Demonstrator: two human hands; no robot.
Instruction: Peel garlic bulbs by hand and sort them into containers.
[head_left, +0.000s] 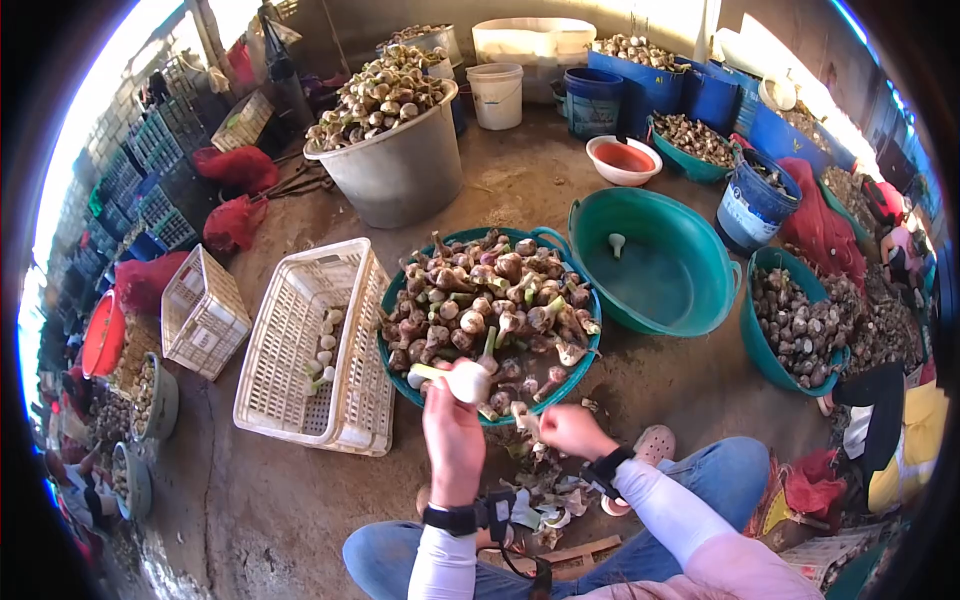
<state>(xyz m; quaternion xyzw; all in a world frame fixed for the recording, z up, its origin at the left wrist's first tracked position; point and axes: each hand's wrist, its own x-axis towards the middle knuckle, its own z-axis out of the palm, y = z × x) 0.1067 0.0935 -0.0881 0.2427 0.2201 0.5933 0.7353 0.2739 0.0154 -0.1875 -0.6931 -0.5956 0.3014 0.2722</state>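
Observation:
My left hand (454, 442) holds a white, peeled garlic bulb (470, 381) by its pale green stem, above the near edge of a green tub heaped with unpeeled garlic bulbs (480, 300). To its right, my right hand (574, 431) has its fingers closed on a piece of garlic skin (527, 420). Loose peelings (544, 495) lie on the floor below, between my legs. Left of the tub stands a white plastic crate (352, 375) with several pale bulbs inside. A green basin (652, 262) behind and to the right holds one white bulb (616, 244).
A large grey tub (397, 176) piled with garlic stands beyond. At the right are another green tub of garlic (757, 345) and a blue bucket (754, 210). A second white crate (210, 330) stands at the left. Other people are at both edges of view.

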